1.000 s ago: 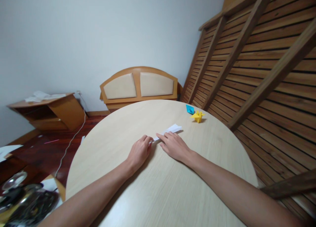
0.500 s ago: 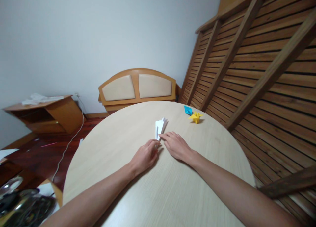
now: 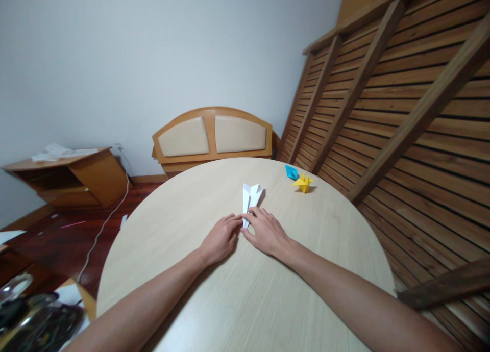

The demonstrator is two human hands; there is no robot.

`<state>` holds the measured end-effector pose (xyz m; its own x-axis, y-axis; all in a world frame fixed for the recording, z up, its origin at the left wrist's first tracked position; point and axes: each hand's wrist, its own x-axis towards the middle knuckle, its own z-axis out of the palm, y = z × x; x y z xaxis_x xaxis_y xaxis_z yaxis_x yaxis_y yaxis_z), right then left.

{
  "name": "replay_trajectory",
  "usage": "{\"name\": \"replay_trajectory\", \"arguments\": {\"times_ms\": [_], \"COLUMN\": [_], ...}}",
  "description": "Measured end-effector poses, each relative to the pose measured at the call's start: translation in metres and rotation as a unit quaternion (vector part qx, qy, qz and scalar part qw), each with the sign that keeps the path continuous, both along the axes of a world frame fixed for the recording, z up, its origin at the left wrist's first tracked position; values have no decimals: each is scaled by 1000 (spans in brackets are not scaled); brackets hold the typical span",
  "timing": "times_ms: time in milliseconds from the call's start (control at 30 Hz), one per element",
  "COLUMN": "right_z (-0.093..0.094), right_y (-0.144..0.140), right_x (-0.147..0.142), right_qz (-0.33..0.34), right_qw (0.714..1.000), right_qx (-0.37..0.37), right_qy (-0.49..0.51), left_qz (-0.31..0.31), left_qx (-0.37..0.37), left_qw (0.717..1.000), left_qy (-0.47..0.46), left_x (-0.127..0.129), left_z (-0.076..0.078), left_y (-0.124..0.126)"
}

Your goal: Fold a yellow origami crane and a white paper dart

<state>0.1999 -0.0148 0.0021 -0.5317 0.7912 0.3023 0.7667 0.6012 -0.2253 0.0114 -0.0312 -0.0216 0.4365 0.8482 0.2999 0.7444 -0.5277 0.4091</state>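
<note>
A white folded paper airplane (image 3: 251, 195) lies near the middle of the round table, its narrow end toward me and its folds spread at the far end. My left hand (image 3: 221, 239) rests on the tabletop at its near left side, fingers together, with the fingertips against the narrow end. From the right, my right hand (image 3: 267, 231) reaches over the paper. Its thumb and fingers close around the narrow part, which they partly hide.
A yellow origami bird (image 3: 304, 183) and a small blue folded paper piece (image 3: 291, 172) sit at the table's far right. Wooden slats (image 3: 383, 137) lean along the right. Cluttered items (image 3: 38, 316) stand low at the left, beside the pale round table (image 3: 172, 204).
The paper's far end has spread into two flaps. My right hand has shifted left and down over the narrow end; my left hand has moved slightly left, its fingers straighter.
</note>
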Motion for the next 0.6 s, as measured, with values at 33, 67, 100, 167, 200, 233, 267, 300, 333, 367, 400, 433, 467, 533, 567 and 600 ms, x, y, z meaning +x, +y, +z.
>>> {"name": "replay_trajectory", "arguments": {"times_ms": [33,67,100,167,200,233,267,300,333,367,400,433,467,533,567,600], "right_z": [-1,-1,-2,-4,-5,-6,-7,-7,-7,-6,-5,-3,-1,4,6,7], "right_y": [1,2,3,5,7,8,11,13,16,19,23,27,30,38,41,45], "right_x": [1,2,2,4,4,5,6,7,8,9,11,13,16,20,22,24], "right_qz": [1,2,3,7,8,8,5,-1,-11,-24,-41,-61,-81,-114,-125,-134], "right_qw": [1000,1000,1000,1000,1000,1000,1000,1000,1000,1000,999,998,996,991,990,988], "right_qx": [-2,-3,-5,-6,-8,-8,-9,-11,-13,-16,-20,-25,-30,-37,-40,-41], "right_qy": [-1,1,3,7,9,9,9,8,6,2,-7,-18,-32,-54,-60,-64], "left_qz": [-6,-13,-19,-26,-27,-26,-25,-23,-20,-17,-15,-13,-11,-9,-8,-8], "left_qx": [-2,-5,-9,-20,-26,-31,-34,-36,-36,-37,-38,-39,-41,-43,-44,-44], "left_qw": [1000,1000,999,998,998,997,996,996,996,996,995,995,995,995,995,995], "left_qy": [10,20,30,50,60,68,74,79,83,85,86,87,88,88,88,87], "left_x": [0,0,0,0,-1,-1,-1,0,0,0,0,0,1,1,2,2], "left_z": [1,1,2,3,3,4,4,4,4,4,4,5,5,6,7,7], "left_y": [0,-1,-1,-2,-2,-3,-3,-3,-4,-4,-4,-5,-5,-6,-6,-6]}}
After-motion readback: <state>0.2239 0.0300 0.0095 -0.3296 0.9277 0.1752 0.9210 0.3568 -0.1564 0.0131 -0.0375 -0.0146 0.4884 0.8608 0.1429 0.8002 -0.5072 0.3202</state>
